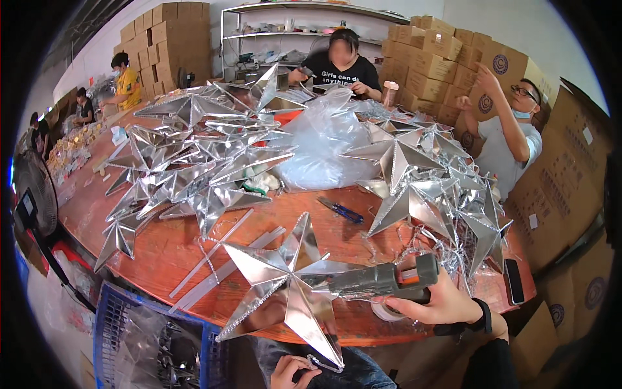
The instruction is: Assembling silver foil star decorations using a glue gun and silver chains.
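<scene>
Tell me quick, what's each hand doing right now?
Left hand: closed, fingertips pinching the silver string.
Right hand: closed, holding the glue gun.

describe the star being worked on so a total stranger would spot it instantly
On the big red-brown table, silver stars are heaped either side of a clear plastic bag. Come down to the near edge: one silver star is apart from both heaps, its lowest point reaching past the edge. It alone has a dark gun-shaped tool pointing at it.
</scene>
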`<state>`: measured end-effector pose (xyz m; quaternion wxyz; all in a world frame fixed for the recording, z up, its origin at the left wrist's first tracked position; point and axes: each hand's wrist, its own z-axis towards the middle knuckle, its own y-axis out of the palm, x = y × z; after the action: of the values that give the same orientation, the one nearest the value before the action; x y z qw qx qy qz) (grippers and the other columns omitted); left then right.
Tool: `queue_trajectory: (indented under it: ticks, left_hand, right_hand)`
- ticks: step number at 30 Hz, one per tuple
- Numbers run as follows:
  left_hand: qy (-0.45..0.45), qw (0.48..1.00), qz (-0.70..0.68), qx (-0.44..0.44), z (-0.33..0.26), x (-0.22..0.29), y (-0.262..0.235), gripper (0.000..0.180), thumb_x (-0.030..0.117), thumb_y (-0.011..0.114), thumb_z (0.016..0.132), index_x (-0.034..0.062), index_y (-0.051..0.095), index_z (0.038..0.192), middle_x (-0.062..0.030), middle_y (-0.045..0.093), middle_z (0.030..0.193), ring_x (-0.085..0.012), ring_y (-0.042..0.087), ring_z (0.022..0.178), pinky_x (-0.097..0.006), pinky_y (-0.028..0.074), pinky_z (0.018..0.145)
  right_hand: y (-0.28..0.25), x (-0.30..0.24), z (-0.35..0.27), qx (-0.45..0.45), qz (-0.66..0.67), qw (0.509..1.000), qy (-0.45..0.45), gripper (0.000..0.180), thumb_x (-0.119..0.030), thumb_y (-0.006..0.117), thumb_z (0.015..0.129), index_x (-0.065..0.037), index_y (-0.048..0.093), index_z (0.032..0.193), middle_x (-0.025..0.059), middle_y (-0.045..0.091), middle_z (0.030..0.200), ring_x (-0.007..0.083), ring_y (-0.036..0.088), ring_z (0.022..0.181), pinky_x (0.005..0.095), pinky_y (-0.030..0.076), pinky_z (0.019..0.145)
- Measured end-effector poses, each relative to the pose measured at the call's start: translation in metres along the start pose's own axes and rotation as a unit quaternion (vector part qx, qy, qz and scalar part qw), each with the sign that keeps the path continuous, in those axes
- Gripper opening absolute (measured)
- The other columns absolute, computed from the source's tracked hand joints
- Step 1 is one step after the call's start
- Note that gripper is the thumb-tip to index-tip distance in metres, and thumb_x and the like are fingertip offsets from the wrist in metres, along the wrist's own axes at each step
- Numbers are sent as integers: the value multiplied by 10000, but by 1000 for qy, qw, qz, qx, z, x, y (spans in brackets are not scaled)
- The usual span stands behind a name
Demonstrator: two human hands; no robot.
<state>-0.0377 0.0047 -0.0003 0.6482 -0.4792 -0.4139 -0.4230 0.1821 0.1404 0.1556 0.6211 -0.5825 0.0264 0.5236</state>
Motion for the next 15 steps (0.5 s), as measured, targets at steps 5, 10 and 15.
queue_trajectory:
  ticks: [5, 10, 15]
  left_hand:
    - [45, 999, 22, -1, 7, -1, -2, 177, 19, 701, 692, 8, 529, 732, -103, 556, 752, -241, 554, 667, -308, 445, 602]
    - [10, 1000, 22, -7, 4, 5, -2, 142, 22, 689, 706, 19, 555, 753, -103, 552, 756, -249, 551, 683, -321, 445, 618]
    - [-3, 998, 31, -55, 2, -13, 4, 96, 62, 655, 771, 23, 586, 826, -89, 590, 805, -228, 569, 742, -310, 448, 659]
  right_hand:
    - [-3, -2, 0, -20, 26, 997, 64, 277, -164, 719, 751, -7, 590, 938, 91, 617, 790, 184, 634, 755, 299, 477, 650]
    - [-3, -5, 0, -19, -43, 999, 9, 392, -155, 745, 724, 11, 542, 1016, 111, 610, 834, 174, 616, 783, 285, 486, 697]
    - [6, 2, -7, 4, 38, 993, 113, 359, -175, 760, 706, 25, 573, 939, 108, 606, 873, 163, 603, 809, 289, 481, 695]
